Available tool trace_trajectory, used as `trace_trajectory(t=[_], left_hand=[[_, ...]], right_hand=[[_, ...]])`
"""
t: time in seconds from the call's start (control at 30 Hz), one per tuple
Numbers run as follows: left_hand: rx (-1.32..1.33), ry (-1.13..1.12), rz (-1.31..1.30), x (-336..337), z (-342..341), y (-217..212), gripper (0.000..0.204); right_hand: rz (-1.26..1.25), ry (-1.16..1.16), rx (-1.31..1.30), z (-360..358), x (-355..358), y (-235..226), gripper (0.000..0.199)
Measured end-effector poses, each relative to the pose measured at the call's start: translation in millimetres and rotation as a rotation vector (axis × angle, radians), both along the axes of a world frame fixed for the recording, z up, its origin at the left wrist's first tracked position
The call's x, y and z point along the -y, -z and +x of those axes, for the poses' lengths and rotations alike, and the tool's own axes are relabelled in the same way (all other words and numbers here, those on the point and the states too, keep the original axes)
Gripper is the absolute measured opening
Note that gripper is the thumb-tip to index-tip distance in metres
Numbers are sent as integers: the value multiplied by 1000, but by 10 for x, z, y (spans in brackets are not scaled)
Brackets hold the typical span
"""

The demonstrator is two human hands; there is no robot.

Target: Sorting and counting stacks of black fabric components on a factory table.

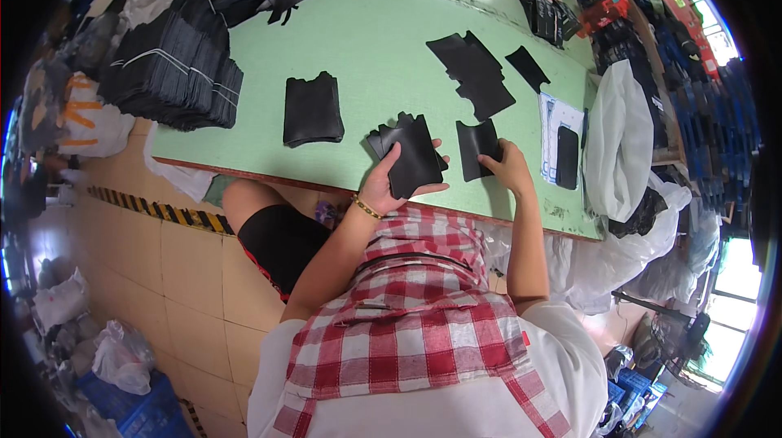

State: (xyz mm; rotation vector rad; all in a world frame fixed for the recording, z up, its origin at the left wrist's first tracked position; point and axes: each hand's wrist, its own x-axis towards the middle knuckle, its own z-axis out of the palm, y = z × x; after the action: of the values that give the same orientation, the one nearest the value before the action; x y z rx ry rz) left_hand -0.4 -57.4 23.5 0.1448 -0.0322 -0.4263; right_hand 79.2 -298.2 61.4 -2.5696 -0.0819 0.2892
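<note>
A fanned stack of black cut pieces (414, 157) is being gripped in the left hand (384, 185), raised off the green table (358, 39), apparently for sorting. A single black piece (476, 149) is being pinned flat by the right hand (509, 167); finger detail is unclear.

The picture is bright and mostly sharp; light shines off the green table (366, 47) near the top middle; windows (733, 308) at the lower right glow white; the corners go black and round; straight edges bend near the rim; shadows are soft.
</note>
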Motion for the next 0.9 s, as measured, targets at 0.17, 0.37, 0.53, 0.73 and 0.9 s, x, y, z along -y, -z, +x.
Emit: trace_trajectory(t=[0.17, 0.37, 0.53, 0.73, 0.9], left_hand=[[1, -16, -21, -26, 13, -21, 64], [-87, -22, -33, -43, -7, -86, 89], [47, 13, -101, -64, -5, -49, 91], [11, 11, -120, -30, 26, 50, 90], [8, -4, -143, -41, -7, 7, 90]], right_hand=[[6, -64, 237, -31, -152, -286, 28], [971, -44, -265, -202, -595, -530, 23], [536, -252, 73, 192, -651, -270, 25], [-253, -537, 304, 1425, -391, -18, 46], [-533, -672, 187, 1616, -452, -168, 49]])
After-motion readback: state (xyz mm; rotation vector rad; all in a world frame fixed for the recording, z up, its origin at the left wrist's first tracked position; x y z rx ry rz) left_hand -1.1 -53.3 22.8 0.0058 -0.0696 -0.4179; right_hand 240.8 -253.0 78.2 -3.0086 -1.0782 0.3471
